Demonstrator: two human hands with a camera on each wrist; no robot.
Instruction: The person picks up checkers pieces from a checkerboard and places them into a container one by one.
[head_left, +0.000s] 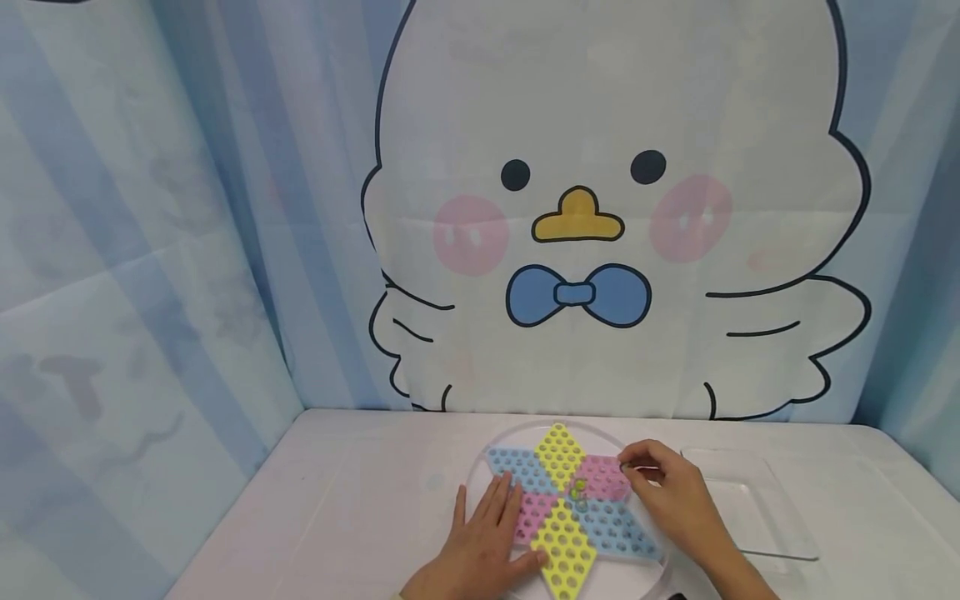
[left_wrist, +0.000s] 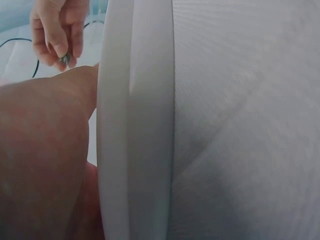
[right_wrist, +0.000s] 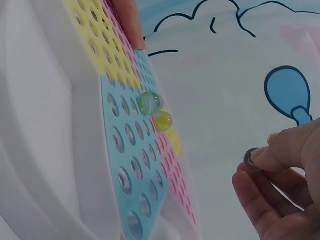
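A Chinese checkers board [head_left: 562, 542], its star of yellow, blue and pink points full of round holes, lies in a round clear-white base. My left hand [head_left: 480, 546] rests with fingers spread on the board's left side, over part of a pink point. Between thumb and fingers, my right hand [head_left: 675, 492] pinches a dark-looking marble [right_wrist: 251, 159] off the surface, beside the right pink point. Near the star's centre sit a few glass marbles; the right wrist view shows a greenish marble [right_wrist: 150, 103] and a yellow marble [right_wrist: 163, 121].
A clear plastic tray [head_left: 780, 556] lies to the right of the board, partly behind my right forearm. The white table [head_left: 337, 500] ends at a curtain [head_left: 225, 250] printed with a cartoon bird. A small dark object [head_left: 677, 597] shows at the bottom edge.
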